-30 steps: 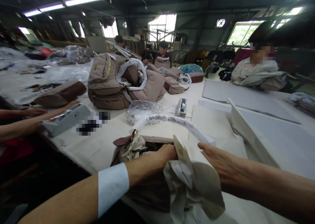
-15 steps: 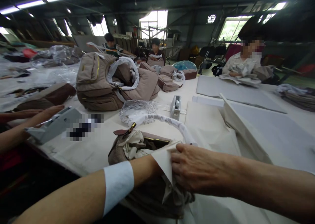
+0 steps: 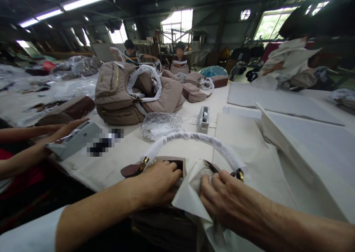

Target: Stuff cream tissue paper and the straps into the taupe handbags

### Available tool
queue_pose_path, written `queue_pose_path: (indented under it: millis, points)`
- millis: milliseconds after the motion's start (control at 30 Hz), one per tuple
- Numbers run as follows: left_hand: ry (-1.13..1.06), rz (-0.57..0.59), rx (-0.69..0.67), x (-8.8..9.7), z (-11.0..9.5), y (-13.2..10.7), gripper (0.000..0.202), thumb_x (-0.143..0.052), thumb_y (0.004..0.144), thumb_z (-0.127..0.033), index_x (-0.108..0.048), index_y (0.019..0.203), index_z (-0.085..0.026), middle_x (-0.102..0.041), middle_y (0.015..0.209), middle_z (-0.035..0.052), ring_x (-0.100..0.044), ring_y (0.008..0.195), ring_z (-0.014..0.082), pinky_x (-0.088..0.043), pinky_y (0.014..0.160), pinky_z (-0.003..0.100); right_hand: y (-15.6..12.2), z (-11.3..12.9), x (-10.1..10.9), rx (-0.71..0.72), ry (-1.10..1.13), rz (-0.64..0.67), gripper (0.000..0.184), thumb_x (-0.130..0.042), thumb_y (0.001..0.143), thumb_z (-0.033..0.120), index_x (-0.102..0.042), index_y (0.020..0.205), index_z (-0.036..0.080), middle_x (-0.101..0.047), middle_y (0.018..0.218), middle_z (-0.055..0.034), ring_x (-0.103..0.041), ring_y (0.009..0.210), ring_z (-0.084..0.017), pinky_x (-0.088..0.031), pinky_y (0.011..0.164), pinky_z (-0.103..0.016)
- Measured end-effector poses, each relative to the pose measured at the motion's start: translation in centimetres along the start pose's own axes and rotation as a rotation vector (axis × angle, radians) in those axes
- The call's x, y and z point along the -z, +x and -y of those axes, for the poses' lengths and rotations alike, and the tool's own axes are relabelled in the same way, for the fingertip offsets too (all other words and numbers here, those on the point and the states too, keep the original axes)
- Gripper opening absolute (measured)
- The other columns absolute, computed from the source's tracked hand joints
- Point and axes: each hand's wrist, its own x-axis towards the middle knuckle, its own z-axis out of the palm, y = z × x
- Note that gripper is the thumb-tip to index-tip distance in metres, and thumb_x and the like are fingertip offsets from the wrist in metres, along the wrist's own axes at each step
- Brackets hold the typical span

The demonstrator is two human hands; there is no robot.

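A taupe handbag (image 3: 163,224) stands at the table's near edge in front of me, its zipped top open and its arched handle (image 3: 191,136) wrapped in white. My left hand (image 3: 161,180) lies over the left part of the opening, fingers bent round the bag's edge; the thumb is hidden. Pinched in my right hand (image 3: 222,194) is a sheet of off-white packing paper (image 3: 191,187), which sticks out of the opening and hangs down the front. Most of the bag's inside is covered by my hands and the paper.
Beyond the handle are a crumpled clear plastic bag (image 3: 161,126) and a tape dispenser (image 3: 203,119). Large paper sheets (image 3: 241,141) lie to the right. A big taupe bag (image 3: 116,93) stands farther back. At left, another person's hands (image 3: 66,130) touch a grey device (image 3: 77,139).
My left hand has come up from behind the paper to the bag's left edge. My right hand still grips the paper, slightly farther right. A co-worker at right has raised a paper sheet.
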Motion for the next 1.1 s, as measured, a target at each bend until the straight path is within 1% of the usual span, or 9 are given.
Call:
queue_pose_path:
  millis: [100,167,367,533,600,700,833,967,1100]
  points:
    - [0.108,0.095,0.024,-0.7,0.9,-1.1,0.022,-0.055,0.078,-0.024,-0.064,0.094,-0.013,-0.063,0.093,0.0155,-0.059,0.083,0.0326,-0.045,0.077,0.050,0.3,0.2,0.7,0.056,0.117,-0.136,0.031,-0.046,0.082,0.029,-0.049,0.112,0.023,-0.053,0.121,-0.0148,-0.056,0.097,-0.035,-0.041,0.059,-0.041]
    - [0.160,0.109,0.010,-1.4,0.8,-1.1,0.027,-0.058,0.076,-0.033,-0.065,0.094,-0.013,-0.064,0.093,0.0167,-0.059,0.084,0.0355,-0.041,0.079,0.055,0.7,0.9,0.7,0.050,0.088,-0.116,0.033,-0.049,0.080,0.032,-0.052,0.111,0.020,-0.058,0.114,-0.0173,-0.057,0.094,-0.038,-0.041,0.057,-0.044]
    - [0.198,0.102,0.066,-1.5,0.5,-0.5,0.022,-0.058,0.074,-0.021,-0.063,0.093,-0.013,-0.068,0.082,0.0152,-0.062,0.081,0.0355,-0.042,0.080,0.053,1.3,2.7,-1.2,0.041,0.023,0.249,0.015,-0.059,0.071,0.026,-0.066,0.074,0.013,-0.066,0.069,-0.0148,-0.061,0.069,-0.032,-0.039,0.073,-0.058]
    - [0.160,0.141,0.310,-0.2,1.5,-1.8,0.021,-0.048,0.074,-0.010,-0.060,0.092,-0.010,-0.068,0.082,0.0174,-0.065,0.075,0.0367,-0.050,0.061,0.045,1.4,0.1,-0.7,0.088,0.123,0.519,0.010,-0.066,0.066,0.026,-0.064,0.066,0.016,-0.062,0.064,-0.0088,-0.059,0.069,-0.027,-0.036,0.086,-0.056]
    - [0.145,0.138,0.312,-0.4,2.0,-2.3,0.021,-0.049,0.077,-0.014,-0.058,0.095,-0.011,-0.067,0.083,0.0159,-0.065,0.075,0.0358,-0.051,0.062,0.046,1.7,-1.3,0.5,0.104,0.177,0.474,0.016,-0.068,0.065,0.029,-0.062,0.072,0.016,-0.061,0.067,-0.0081,-0.058,0.068,-0.025,-0.036,0.087,-0.054]
    - [0.095,0.028,0.287,-0.9,2.3,-3.6,0.020,-0.052,0.078,-0.017,-0.055,0.098,-0.015,-0.064,0.091,0.0118,-0.063,0.080,0.0307,-0.051,0.067,0.043,1.5,-2.0,1.7,0.138,0.177,0.118,0.033,-0.058,0.075,0.027,-0.056,0.106,0.015,-0.063,0.093,-0.0119,-0.058,0.075,-0.024,-0.038,0.085,-0.049]
    - [0.087,-0.062,0.104,-1.0,2.1,-6.2,0.022,-0.060,0.079,-0.031,-0.054,0.096,-0.018,-0.059,0.097,0.0091,-0.057,0.090,0.0278,-0.048,0.077,0.041,0.4,-0.1,0.5,0.145,0.080,-0.154,0.044,-0.049,0.077,0.019,-0.047,0.121,0.017,-0.058,0.116,-0.0149,-0.059,0.078,-0.024,-0.041,0.068,-0.040]
    - [0.219,0.041,0.046,-2.6,1.9,-8.1,0.051,-0.071,0.066,-0.043,-0.056,0.106,-0.013,-0.062,0.096,0.0142,-0.059,0.088,0.0303,-0.046,0.079,0.042,0.2,2.4,-2.5,-0.046,0.005,-0.114,0.029,-0.054,0.062,0.013,-0.064,0.089,0.012,-0.066,0.085,-0.0144,-0.057,0.070,-0.026,-0.041,0.075,-0.047]
    - [0.377,0.171,0.107,-5.4,2.7,-7.8,0.011,-0.059,0.074,-0.009,-0.064,0.083,-0.011,-0.065,0.068,0.0127,-0.062,0.061,0.0265,-0.045,0.057,0.035,1.4,2.8,-3.8,0.017,0.008,0.173,0.009,-0.061,0.053,0.012,-0.058,0.051,0.020,-0.053,0.044,-0.0072,-0.050,0.047,-0.023,-0.041,0.055,-0.045]
